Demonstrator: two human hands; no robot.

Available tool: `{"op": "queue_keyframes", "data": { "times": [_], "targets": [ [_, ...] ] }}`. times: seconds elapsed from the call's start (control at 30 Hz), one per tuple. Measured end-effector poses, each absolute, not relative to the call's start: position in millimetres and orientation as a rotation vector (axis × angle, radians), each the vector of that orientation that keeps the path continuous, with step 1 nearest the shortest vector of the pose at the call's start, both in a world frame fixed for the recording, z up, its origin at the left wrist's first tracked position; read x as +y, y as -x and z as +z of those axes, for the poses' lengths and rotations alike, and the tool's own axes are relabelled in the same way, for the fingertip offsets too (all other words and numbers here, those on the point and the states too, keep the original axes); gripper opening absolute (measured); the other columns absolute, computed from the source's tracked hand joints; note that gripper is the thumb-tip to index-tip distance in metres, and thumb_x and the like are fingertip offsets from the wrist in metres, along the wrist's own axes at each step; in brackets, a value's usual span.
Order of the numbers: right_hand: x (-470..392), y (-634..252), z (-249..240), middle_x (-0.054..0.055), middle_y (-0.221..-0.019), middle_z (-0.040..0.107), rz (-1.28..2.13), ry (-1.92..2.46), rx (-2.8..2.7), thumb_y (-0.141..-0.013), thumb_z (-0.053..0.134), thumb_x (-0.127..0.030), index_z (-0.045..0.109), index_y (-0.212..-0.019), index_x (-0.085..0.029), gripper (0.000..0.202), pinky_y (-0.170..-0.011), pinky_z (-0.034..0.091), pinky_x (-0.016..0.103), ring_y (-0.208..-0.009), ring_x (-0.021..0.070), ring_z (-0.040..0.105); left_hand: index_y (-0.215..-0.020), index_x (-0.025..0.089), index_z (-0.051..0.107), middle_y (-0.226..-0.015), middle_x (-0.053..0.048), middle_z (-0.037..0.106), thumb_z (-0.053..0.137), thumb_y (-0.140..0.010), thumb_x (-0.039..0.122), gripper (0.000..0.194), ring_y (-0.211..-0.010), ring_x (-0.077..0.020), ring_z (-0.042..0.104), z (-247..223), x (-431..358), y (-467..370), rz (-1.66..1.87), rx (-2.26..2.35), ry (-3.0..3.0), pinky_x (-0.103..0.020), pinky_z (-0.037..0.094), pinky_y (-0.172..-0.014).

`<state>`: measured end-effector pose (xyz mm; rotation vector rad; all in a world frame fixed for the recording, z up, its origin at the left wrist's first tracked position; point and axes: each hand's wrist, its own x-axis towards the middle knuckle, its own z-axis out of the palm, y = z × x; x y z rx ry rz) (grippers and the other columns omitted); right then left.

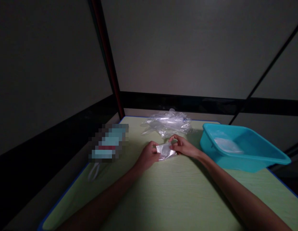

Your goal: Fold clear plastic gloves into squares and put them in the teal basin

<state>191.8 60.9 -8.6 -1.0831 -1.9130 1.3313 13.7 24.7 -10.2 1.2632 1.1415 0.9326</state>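
1. Loc: shiny plastic packet (165, 151) was abt mid-table (168, 195), nearer me than the clear film pile (171, 122), w/ the turquoise tub (245, 162) off to the right. Couldn't tell if its underside touched the tabletop.
2. Grip, L: left hand (149, 154) was clamped on the packet's left edge, thumb on the near side.
3. Grip, R: right hand (183, 147) had thumb + fingers pinched on the right edge, nr the top corner. Couldn't tell how tight.
4. Handling (my est.): v. light, thin, floppy; prob. slick, given the glare. Creases easily, might tear if yanked. Contents, if any, n/a from where I stood.
5. Best hold, IMO: pinch opp. edges w/ fingertip pads, light even tension. Avoid squeezing the middle, it'd likely crumple.
6. FYI: whitish flat item (227, 145) lay in the tub.
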Motion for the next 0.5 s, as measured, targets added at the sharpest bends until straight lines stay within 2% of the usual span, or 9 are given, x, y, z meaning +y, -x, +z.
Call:
{"op": "queue_keyframes", "data": {
  "times": [0.1, 0.3, 0.5],
  "targets": [
    [60.3, -192.1, -12.0, -0.013, -0.043, 0.041, 1.359, 1.088, -1.87, -0.066, 0.052, -0.024, 0.034, -0.086, -0.019, 0.027, -0.032, 0.024, 0.015, -0.032, 0.0046, 0.031, -0.08, 0.017, 0.039, -0.059, 0.005, 0.057, 0.055, -0.06, 0.011, 0.027, -0.052, -0.0104, 0.057, -8.6, 27.0, -11.9, 0.9, 1.151, -1.23, -0.018, 0.041, -0.047],
    [60.5, -185.6, -14.9, -0.013, -0.041, 0.041, 1.342, 1.113, -1.806, -0.065, 0.049, -0.02, 0.031, -0.081, -0.02, 0.024, -0.032, 0.02, 0.015, -0.03, 0.0044, 0.03, -0.084, 0.018, 0.039, -0.062, 0.006, 0.055, 0.057, -0.063, 0.013, 0.028, -0.056, -0.0107, 0.06, -3.9, 28.9, -5.9, 0.878, 1.238, -1.176, -0.022, 0.047, -0.055],
    [60.2, -183.4, -14.1, -0.011, -0.042, 0.045, 1.291, 1.173, -1.779, -0.064, 0.05, -0.019, 0.032, -0.078, -0.021, 0.023, -0.033, 0.022, 0.016, -0.033, 0.006, 0.035, -0.09, 0.019, 0.035, -0.061, 0.006, 0.056, 0.06, -0.061, 0.013, 0.039, -0.048, -0.0118, 0.059, -1.0, 31.9, -0.1, 0.844, 1.334, -1.196, -0.02, 0.043, -0.045]
  ]
}}
